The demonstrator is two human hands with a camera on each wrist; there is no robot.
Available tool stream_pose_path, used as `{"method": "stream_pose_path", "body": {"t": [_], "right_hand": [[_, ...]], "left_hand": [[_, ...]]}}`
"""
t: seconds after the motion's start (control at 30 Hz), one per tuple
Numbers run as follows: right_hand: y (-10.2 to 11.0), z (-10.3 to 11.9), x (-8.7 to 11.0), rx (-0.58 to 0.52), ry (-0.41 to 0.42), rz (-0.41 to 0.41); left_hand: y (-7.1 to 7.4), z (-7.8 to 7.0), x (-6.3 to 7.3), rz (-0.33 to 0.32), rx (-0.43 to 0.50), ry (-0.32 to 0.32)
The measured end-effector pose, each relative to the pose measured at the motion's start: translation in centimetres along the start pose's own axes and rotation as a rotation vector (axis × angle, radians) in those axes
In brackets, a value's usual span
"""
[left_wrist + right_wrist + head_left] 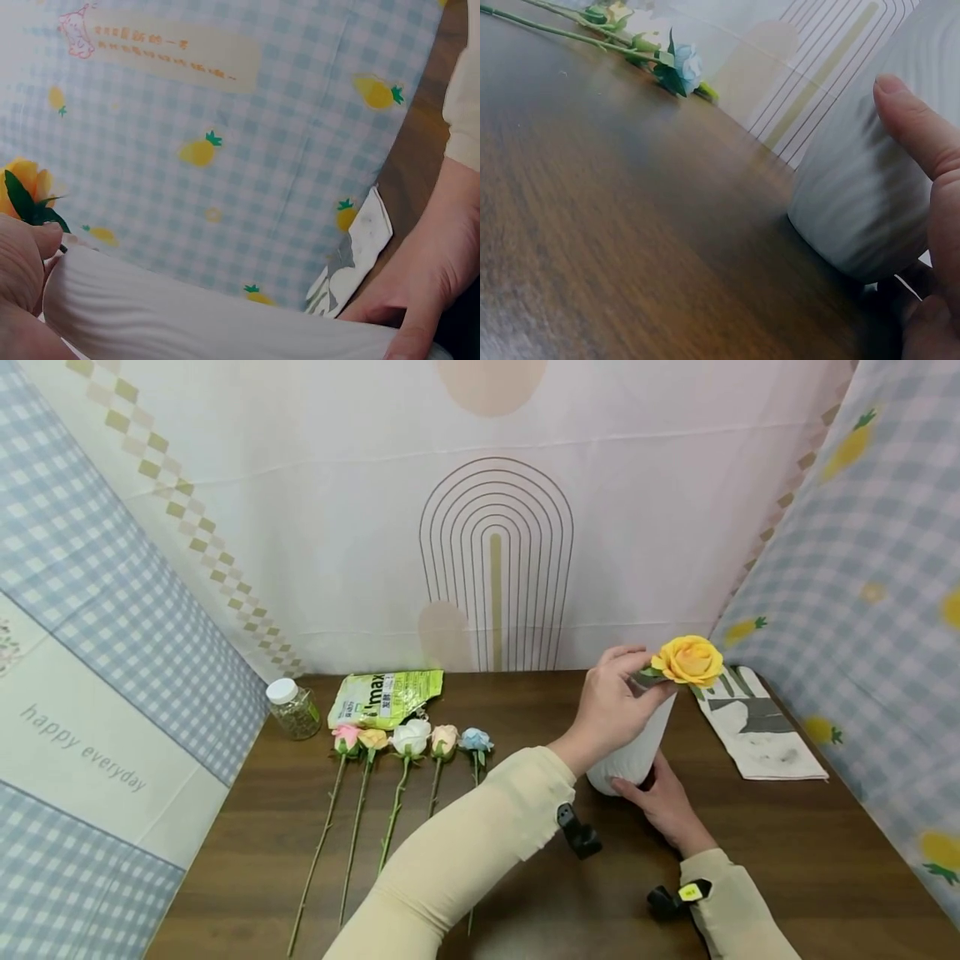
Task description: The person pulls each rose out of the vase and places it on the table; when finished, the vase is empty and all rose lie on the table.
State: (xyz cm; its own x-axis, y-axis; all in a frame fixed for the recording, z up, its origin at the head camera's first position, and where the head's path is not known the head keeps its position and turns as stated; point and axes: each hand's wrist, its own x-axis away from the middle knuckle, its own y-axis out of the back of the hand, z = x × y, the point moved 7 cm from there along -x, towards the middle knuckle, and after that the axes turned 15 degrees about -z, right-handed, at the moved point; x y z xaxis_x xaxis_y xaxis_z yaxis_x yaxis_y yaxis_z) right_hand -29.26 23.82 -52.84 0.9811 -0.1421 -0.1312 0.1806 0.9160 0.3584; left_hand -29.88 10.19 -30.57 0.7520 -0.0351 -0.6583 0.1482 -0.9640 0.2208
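A white ribbed vase (637,752) stands tilted on the table. My left hand (615,706) is at its mouth and pinches a yellow rose (687,661) just below the bloom. In the left wrist view the rose's stem runs into the vase (187,307) beside the left hand (26,274). My right hand (667,802) grips the vase low down, its thumb on the near side. The right wrist view has that thumb (915,127) against the ribbed wall, with the vase's bottom edge touching the table. The stem's lower part is hidden in the vase.
On the left lie several long-stemmed roses, among them a pink one (347,739), a white one (411,737) and a blue one (476,741). Behind them are a green packet (390,697) and a white-lidded jar (294,710). Folded white-and-grey gloves (757,727) lie right of the vase.
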Motion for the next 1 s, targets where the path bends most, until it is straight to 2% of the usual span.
{"method": "stream_pose_path", "body": {"t": [0.23,0.37,0.47,0.6,0.73,1.0], "right_hand": [[0.1,-0.3,-0.1,0.013,-0.014,-0.010],[0.2,-0.5,0.0,0.019,-0.013,-0.010],[0.1,-0.3,0.0,0.018,-0.001,-0.010],[0.0,-0.2,0.0,0.007,0.016,-0.013],[-0.1,-0.1,0.0,0.005,0.025,-0.014],[0.1,-0.2,-0.2,0.013,0.029,-0.010]], "left_hand": [[-0.4,-0.2,0.1,0.077,0.032,-0.038],[-0.5,-0.3,0.1,0.093,0.024,-0.065],[-0.3,-0.2,0.1,0.072,0.005,-0.065],[-0.1,0.2,0.0,0.021,-0.002,-0.020],[0.0,0.6,0.0,-0.023,0.040,0.037],[0.1,0.8,-0.2,-0.075,0.086,0.071]]}}
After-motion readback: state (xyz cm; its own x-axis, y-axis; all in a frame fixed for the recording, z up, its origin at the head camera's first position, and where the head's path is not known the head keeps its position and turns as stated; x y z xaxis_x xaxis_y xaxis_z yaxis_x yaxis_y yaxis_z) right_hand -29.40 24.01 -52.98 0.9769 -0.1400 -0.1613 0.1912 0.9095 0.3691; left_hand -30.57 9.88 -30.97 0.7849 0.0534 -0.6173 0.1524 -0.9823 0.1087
